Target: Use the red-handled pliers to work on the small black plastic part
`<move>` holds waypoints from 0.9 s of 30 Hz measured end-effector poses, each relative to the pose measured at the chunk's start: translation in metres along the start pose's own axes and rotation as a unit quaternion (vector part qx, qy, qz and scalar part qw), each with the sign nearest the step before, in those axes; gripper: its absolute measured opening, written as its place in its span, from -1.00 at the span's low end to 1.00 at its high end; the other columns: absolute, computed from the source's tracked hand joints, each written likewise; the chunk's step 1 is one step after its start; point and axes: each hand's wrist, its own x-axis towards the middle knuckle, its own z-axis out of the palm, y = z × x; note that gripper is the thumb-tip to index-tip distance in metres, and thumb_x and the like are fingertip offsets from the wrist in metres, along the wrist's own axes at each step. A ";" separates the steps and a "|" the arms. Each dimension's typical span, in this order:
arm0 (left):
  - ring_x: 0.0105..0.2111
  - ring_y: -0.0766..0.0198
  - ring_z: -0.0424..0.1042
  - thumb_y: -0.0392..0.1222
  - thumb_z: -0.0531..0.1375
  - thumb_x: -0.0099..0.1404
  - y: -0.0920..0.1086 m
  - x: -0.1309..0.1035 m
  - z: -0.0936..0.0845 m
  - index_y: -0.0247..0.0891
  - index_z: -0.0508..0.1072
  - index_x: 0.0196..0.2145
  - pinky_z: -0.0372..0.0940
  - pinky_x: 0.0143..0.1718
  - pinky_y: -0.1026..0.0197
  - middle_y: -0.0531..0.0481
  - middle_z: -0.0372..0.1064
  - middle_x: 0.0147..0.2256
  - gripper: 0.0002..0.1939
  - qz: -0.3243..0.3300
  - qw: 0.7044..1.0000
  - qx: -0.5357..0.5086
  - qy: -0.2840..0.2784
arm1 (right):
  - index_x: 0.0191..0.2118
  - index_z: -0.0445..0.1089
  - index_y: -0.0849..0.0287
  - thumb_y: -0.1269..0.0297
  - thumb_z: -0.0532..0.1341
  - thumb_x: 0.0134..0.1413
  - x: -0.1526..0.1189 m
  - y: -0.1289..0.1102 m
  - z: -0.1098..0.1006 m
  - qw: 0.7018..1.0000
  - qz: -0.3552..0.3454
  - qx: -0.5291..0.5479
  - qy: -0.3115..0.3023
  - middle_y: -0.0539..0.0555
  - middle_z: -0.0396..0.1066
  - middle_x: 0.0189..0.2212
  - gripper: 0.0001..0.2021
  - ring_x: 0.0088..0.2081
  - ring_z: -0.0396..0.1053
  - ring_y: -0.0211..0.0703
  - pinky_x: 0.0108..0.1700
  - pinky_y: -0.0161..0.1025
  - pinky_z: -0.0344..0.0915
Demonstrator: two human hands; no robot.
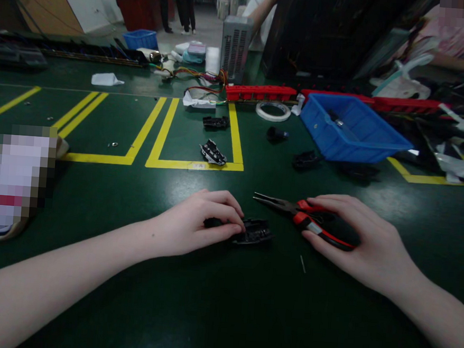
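Holding one item each, two hands (197, 222) (373, 247): left black part (257, 232), right pliers (301, 218).

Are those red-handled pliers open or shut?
Slightly open: the needle-nose pliers show a narrow gap between their jaw tips, and their handles sit spread within the right hand.

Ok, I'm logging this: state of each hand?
Left hand: fingers closed on the black part.
Right hand: closed around the red-handled pliers.

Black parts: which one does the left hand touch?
The nearest black part, by the tips of the pliers; the left hand touches none of the others.
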 end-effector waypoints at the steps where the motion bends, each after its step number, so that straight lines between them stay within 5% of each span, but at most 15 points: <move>1: -0.11 0.24 0.42 -0.27 0.13 0.40 0.000 0.000 0.000 -0.25 0.53 -0.20 0.31 -0.03 0.16 -0.06 0.40 -0.10 -0.84 0.002 1.000 0.011 -0.002 | 0.03 0.31 0.04 0.18 0.27 0.07 0.000 0.000 0.001 1.000 0.001 0.002 -0.005 0.14 0.41 -0.06 -0.62 -0.05 0.41 0.12 -0.04 0.15 0.39; 12: -0.05 0.21 0.38 -0.25 0.13 0.40 0.006 -0.002 -0.002 -0.24 0.49 -0.19 0.26 0.02 0.07 -0.05 0.36 -0.05 -0.87 0.000 0.999 0.049 -0.016 | 0.11 0.28 0.02 0.08 0.25 0.09 0.001 0.007 0.001 0.999 0.026 0.011 -0.043 0.14 0.38 0.04 -0.54 0.08 0.32 0.17 0.06 0.18 0.29; 23: -0.06 0.17 0.38 -0.27 0.15 0.38 0.007 -0.004 0.003 -0.24 0.45 -0.18 0.34 -0.03 0.04 -0.10 0.33 0.00 -0.90 0.040 0.996 0.084 -0.010 | 0.24 0.21 0.10 -0.17 0.32 -0.13 -0.002 0.035 -0.025 0.994 0.055 -0.050 -0.085 0.27 0.27 0.15 -0.18 0.14 0.25 0.33 0.09 0.28 0.24; 27: -0.07 0.18 0.40 -0.31 0.14 0.37 0.010 -0.004 0.004 -0.24 0.43 -0.16 0.34 -0.05 0.06 -0.09 0.37 -0.04 -0.89 0.044 0.992 0.116 -0.014 | 0.24 0.19 0.06 -0.16 0.31 -0.09 -0.002 0.035 -0.029 0.992 0.074 -0.029 -0.096 0.26 0.24 0.14 -0.22 0.09 0.30 0.27 0.05 0.23 0.31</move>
